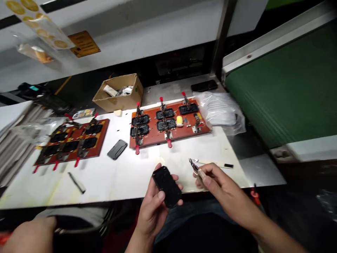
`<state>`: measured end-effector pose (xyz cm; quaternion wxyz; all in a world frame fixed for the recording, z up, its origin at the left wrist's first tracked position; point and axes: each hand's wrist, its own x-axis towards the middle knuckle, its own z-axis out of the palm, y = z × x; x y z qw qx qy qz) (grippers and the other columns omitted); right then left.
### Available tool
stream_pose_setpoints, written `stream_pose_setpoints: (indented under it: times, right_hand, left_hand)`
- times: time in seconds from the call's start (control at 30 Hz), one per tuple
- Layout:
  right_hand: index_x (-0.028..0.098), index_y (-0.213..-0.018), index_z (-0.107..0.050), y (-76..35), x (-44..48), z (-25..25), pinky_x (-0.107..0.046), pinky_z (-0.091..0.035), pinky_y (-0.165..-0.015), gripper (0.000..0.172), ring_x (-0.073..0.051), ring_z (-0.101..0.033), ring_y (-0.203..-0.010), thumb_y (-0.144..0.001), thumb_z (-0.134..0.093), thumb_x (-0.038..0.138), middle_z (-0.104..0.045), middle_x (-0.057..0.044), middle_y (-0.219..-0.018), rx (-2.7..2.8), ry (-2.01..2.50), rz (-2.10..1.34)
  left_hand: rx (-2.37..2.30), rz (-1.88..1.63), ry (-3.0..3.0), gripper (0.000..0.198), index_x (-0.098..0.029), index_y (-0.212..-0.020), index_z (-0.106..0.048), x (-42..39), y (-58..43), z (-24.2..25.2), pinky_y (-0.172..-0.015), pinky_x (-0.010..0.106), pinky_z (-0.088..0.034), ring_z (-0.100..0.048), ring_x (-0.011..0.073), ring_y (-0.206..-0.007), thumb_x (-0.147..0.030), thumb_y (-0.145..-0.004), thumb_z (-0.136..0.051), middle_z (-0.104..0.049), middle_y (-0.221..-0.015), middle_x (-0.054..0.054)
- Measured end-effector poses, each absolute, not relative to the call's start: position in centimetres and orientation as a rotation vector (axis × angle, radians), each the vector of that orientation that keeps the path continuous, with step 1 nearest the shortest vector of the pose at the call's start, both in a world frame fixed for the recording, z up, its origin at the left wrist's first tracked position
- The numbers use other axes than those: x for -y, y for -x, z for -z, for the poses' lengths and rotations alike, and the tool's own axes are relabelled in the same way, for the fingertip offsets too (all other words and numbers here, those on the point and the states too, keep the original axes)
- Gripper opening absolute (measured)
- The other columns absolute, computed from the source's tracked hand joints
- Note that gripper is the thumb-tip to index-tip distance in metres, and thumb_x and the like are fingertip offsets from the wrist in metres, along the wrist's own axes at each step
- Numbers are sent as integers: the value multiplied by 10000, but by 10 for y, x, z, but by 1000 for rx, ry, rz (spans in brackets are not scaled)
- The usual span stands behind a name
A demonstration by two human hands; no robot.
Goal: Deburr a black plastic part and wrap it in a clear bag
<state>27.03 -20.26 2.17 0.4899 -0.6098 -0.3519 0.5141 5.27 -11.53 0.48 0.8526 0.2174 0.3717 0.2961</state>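
Note:
My left hand (pixel 154 205) is closed around a flat black plastic part (pixel 166 186), held tilted above the near edge of the white table (pixel 123 179). To its right, my right hand (pixel 218 182) grips a small pair of cutters (pixel 195 167) with its jaws pointing up and left, a little apart from the black part. On the table ahead lies a red-brown fixture board (pixel 168 123) with several black parts clamped under red-handled toggles. A second such board (pixel 71 140) sits at the left.
A loose black part (pixel 117 149) lies between the boards. A cardboard box (pixel 119 92), clear plastic bags (pixel 221 110), a thin tool (pixel 214 163) and a dark stick (pixel 77 182) sit on the table. A green conveyor belt (pixel 284 88) runs at right. Another person's hand (pixel 28 235) shows bottom left.

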Motion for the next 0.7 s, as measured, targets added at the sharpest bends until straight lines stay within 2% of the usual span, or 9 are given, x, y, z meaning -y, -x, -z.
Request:
stream_pose_setpoints:
  times: [0.03, 0.1, 0.13, 0.2, 0.3, 0.37, 0.47, 0.6, 0.7]
  right_hand:
    - [339, -1175, -660, -272, 201, -27, -493, -554, -984, 259, -275, -659, -1075, -1007, -640, 535, -708, -57, -1155, 1060, 1558, -1133]
    - [408, -1282, -679, -274, 196, -41, -524, -529, -1028, 373, -315, -632, -1169, -925, -776, 450, -718, -53, -1250, 1404, 1585, -912]
    - [429, -1315, -684, -273, 192, -48, -541, -519, -1046, 436, -328, -626, -1188, -898, -811, 413, -721, -47, -1281, 1526, 1552, -856]
    - [434, -1291, -724, -269, 183, -65, -571, -508, -1065, 422, -334, -632, -1167, -885, -824, 375, -740, -39, -1271, 1681, 1471, -857]
    - [398, -1192, -780, -258, 170, -85, -630, -474, -1117, 330, -332, -640, -1109, -874, -820, 320, -770, -42, -1181, 1722, 1399, -944]
    - [378, -1129, -799, -250, 163, -94, -668, -417, -1183, 329, -342, -631, -1111, -829, -829, 248, -777, -41, -1134, 1660, 1375, -1026]
    - [351, -1059, -810, -240, 156, -98, -707, -355, -1227, 356, -362, -617, -1114, -761, -819, 156, -777, -49, -1096, 1602, 1370, -1110]
    - [333, -1074, -806, -230, 153, -98, -684, -468, -1121, 378, -358, -640, -1024, -736, -827, 164, -782, -54, -1057, 1710, 1417, -919]
    - [325, -1026, -797, -224, 155, -101, -574, -569, -941, 311, -320, -644, -903, -739, -846, 214, -768, -54, -958, 1829, 1438, -668]
  left_hand:
    - [-759, -622, -453, 989, -356, -1658, -225, 116, -52, -8, -778, 395, -630, -718, 345, -1127, -328, -861, -808, -698, -1323, 142]
    - [-725, -616, -450, 1031, -362, -1659, -232, 117, -50, -14, -727, 366, -620, -731, 334, -1074, -383, -828, -842, -717, -1288, 130]
    - [-716, -609, -455, 1050, -365, -1660, -235, 117, -49, -16, -699, 353, -609, -731, 336, -1060, -422, -813, -852, -720, -1288, 128]
    - [-709, -588, -476, 1090, -377, -1668, -216, 119, -47, -19, -687, 365, -601, -721, 369, -1092, -498, -793, -853, -714, -1315, 123]
    - [-712, -608, -483, 1137, -347, -1685, -185, 121, -42, -22, -860, 492, -615, -683, 428, -1216, -539, -779, -844, -708, -1339, 137]
    - [-735, -634, -478, 1169, -319, -1691, -185, 122, -39, -24, -1004, 571, -570, -663, 450, -1265, -550, -758, -850, -702, -1365, 156]
    - [-743, -611, -504, 1197, -334, -1697, -159, 123, -34, -25, -1090, 614, -515, -625, 469, -1329, -589, -746, -839, -646, -1483, 148]
    - [-705, -577, -497, 1207, -351, -1699, -132, 123, -27, -24, -1124, 568, -499, -638, 436, -1327, -579, -756, -851, -643, -1498, 121]
    - [-717, -567, -485, 1162, -360, -1681, -231, 123, -22, -20, -1095, 510, -532, -685, 399, -1263, -597, -740, -871, -640, -1509, 109]
